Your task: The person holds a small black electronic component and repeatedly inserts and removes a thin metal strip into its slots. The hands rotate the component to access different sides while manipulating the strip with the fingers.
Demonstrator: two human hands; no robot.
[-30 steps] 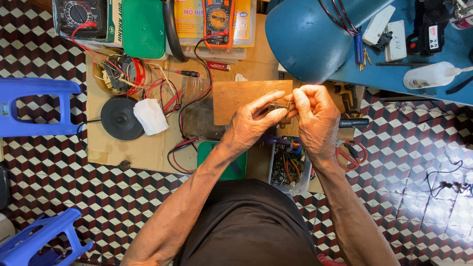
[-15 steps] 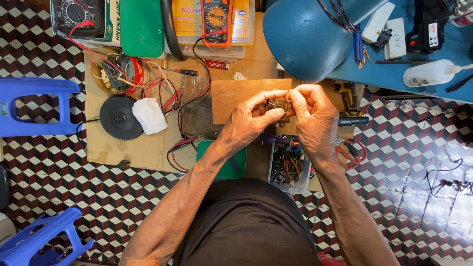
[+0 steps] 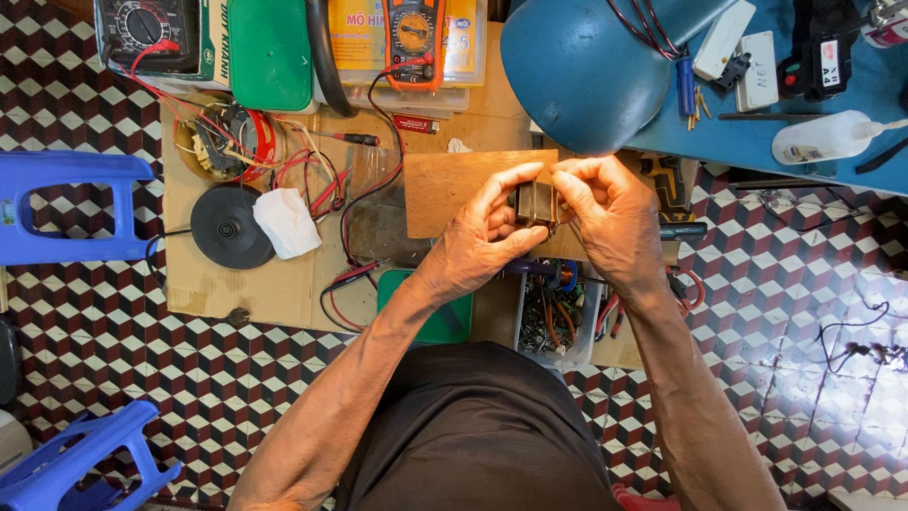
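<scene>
My left hand (image 3: 478,241) and my right hand (image 3: 610,216) meet over a wooden board (image 3: 445,189) and both grip a small brown metal block, a transformer-like part (image 3: 534,202). The left fingers wrap its left side and top; the right fingertips pinch its right side. Most of the part is hidden by my fingers. Below the hands stands a clear box of small electronic parts and wires (image 3: 553,317).
A cardboard sheet (image 3: 203,284) on the tiled floor carries a black disc (image 3: 230,227), a white cloth (image 3: 286,222), red and black leads, two multimeters (image 3: 414,33) and a green lid (image 3: 445,322). A blue lamp shade (image 3: 582,71) hangs ahead. Blue stools (image 3: 66,203) stand left.
Both hands have stayed together on the small part, turning it slightly between the fingers. My view has shifted a little; nothing else has moved.
</scene>
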